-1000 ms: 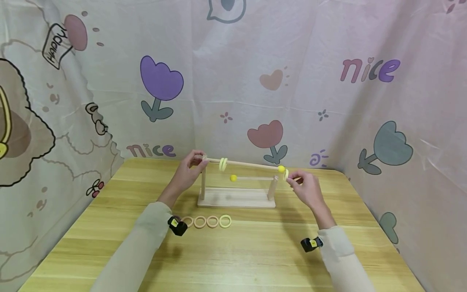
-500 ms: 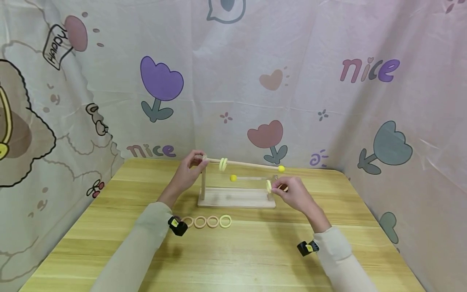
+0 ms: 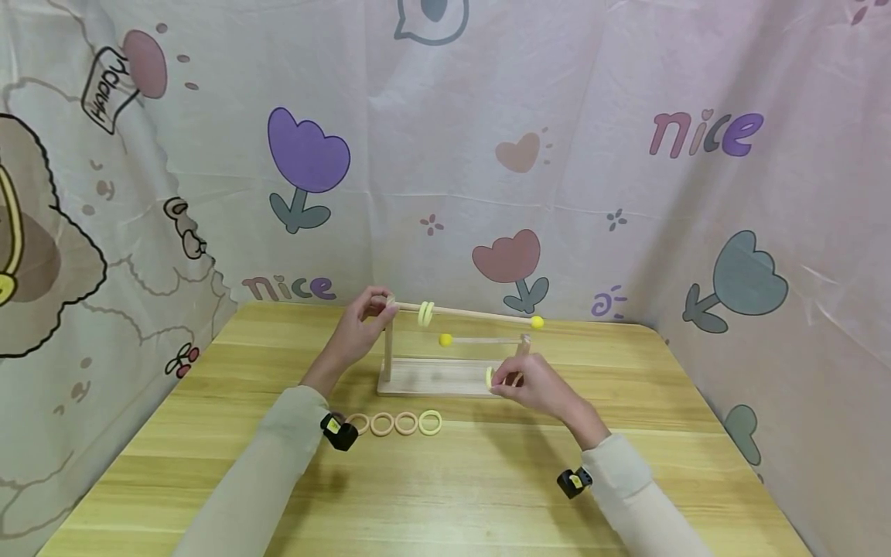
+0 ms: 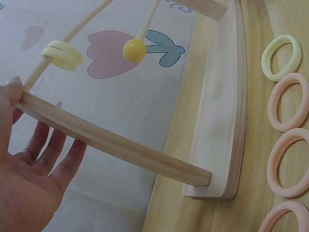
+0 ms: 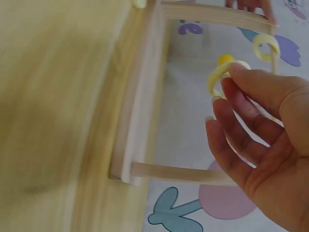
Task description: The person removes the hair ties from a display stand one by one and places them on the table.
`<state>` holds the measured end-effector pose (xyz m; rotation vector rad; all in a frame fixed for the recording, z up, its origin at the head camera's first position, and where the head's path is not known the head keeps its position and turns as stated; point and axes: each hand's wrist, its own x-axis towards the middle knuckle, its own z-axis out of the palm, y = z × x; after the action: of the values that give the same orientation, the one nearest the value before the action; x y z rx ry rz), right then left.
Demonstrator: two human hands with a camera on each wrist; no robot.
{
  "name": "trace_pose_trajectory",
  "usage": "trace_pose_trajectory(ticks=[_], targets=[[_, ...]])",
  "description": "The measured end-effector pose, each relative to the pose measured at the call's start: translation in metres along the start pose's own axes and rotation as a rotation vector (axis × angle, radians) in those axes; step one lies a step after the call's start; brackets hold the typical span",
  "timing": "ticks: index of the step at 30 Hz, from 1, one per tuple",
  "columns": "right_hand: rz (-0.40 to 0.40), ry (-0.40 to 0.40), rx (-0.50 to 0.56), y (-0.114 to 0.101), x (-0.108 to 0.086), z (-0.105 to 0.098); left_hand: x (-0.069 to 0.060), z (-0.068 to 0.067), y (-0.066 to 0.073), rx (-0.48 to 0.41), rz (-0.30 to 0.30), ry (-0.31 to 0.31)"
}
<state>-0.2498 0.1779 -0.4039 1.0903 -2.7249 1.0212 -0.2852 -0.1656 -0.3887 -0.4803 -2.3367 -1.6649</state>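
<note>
A wooden stand [image 3: 438, 375] has a long base and two posts. My left hand [image 3: 356, 329] grips the top of its left post [image 4: 125, 147], fingers behind and thumb at the tip. From that post a rod [image 3: 480, 314] slants rightward to a yellow ball end [image 3: 537, 322]. Two pale yellow rings [image 3: 425, 313] hang on this rod near the left hand. My right hand [image 3: 546, 387] pinches another pale yellow ring [image 5: 215, 79] between thumb and fingers, in front of the right post. A lower rod [image 3: 483, 340] runs left from the right post, also ending in a yellow ball [image 3: 445, 340].
On the table [image 3: 452, 495] in front of the base lies a row of rings: a pale yellow ring [image 3: 430, 422] at the right end, then several peach rings [image 3: 406, 423], partly hidden by the left wrist camera. A printed cloth [image 3: 431, 155] hangs behind the table.
My right hand has carried its ring left and down, from beside the upper rod's ball end to just above the base. The left hand stays on its post.
</note>
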Motion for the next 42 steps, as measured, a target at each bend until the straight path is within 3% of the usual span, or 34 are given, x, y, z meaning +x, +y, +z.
trace_pose_trajectory(ticks=[16, 30, 42], targets=[[-0.100, -0.081, -0.156, -0.003, 0.006, 0.026, -0.001, -0.001, 0.000, -0.002, 0.009, -0.003], [-0.098, -0.185, -0.077, 0.003, 0.010, 0.046, 0.000, -0.001, -0.002, -0.003, 0.023, -0.005], [-0.106, -0.230, -0.074, 0.009, 0.012, 0.058, -0.001, -0.001, -0.001, -0.005, 0.028, -0.009]])
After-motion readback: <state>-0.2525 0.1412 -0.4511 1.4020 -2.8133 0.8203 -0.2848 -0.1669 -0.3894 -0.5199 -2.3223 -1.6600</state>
